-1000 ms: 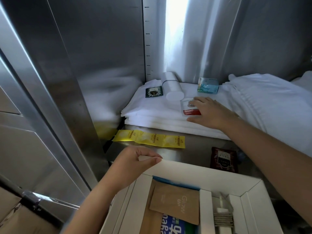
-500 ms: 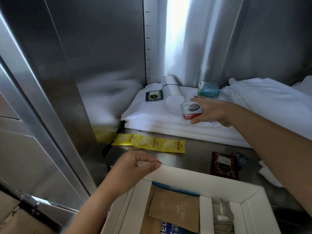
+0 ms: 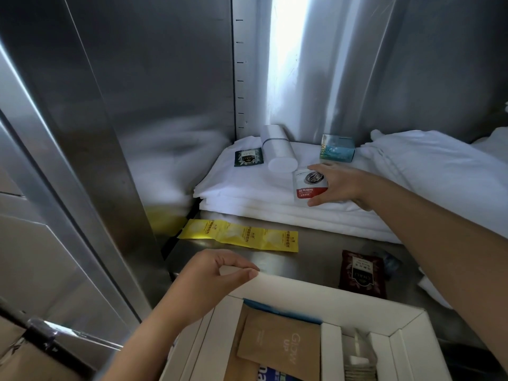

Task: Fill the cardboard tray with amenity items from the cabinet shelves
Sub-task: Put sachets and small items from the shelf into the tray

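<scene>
Nearest to you, the cardboard tray [image 3: 302, 294] sits low in front of the shelf edge, white and stiff, split by dividers. Your left hand [image 3: 209, 281] curls over its far left corner, thumb and fingers clamped on the rim. Inside lies a flat brown paper sachet [image 3: 280, 342] printed "Glow Up" over a blue packet [image 3: 272, 376]; the narrow compartment to its right holds a small clear-wrapped item [image 3: 357, 361] too blurred to name. Beyond the rim, on the brushed steel shelf [image 3: 316, 259], a dark red sachet [image 3: 361, 273] marked "CHALI" lies to the right and a glossy yellow strip [image 3: 242, 236] of joined packets to the left, its print too small to read. Behind them is a stack of folded white linen [image 3: 247, 185]. Over it your right hand [image 3: 338, 184] pinches a white coffee sachet [image 3: 309, 185] with a red band, thumb below and fingers above. Farther back on the linen rest a dark green sachet [image 3: 248, 157], a smooth white tube [image 3: 277, 152] lying on its side, and a teal box [image 3: 337, 148]. A rumpled white cloth [image 3: 439, 171] crowds the right side against the steel cabinet wall [image 3: 165, 78].
</scene>
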Demonstrator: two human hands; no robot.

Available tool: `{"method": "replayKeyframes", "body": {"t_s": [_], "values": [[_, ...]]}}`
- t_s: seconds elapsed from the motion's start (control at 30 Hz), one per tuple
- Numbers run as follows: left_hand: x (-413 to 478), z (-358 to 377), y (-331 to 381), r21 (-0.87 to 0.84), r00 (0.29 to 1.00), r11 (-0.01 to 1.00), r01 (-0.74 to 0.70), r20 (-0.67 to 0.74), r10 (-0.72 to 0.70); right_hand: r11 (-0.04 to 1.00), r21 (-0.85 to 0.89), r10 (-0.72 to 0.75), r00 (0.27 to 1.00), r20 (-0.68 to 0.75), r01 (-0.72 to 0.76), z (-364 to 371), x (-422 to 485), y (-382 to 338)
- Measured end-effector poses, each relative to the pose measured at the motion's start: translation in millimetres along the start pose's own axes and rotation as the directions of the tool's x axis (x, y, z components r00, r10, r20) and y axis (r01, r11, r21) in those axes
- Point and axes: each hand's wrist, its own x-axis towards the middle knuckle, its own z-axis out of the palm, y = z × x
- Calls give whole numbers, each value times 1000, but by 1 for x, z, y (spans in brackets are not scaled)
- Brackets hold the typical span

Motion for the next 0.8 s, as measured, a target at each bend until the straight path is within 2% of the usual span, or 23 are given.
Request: {"method": "replayKeyframes", "body": {"t_s": [0.17,0.33,0.5,0.8], "values": [[0,0,0,8,1000,1000,0,7,0,993,-118,-21,998,-66,13,-1,-2,-1],[-1,0,0,15,1000,1000,-10,3,10,990,-143,-29,994,-106,13,-3,-3,6],[0,-1,1,17,1000,999,-27,11,27,1000,-17,-15,972,-234,11,-2,-1,15],[0,0,1,7,1000,1000,-18,6,18,981,158,-25,881,-473,112,-5,0,15]]}}
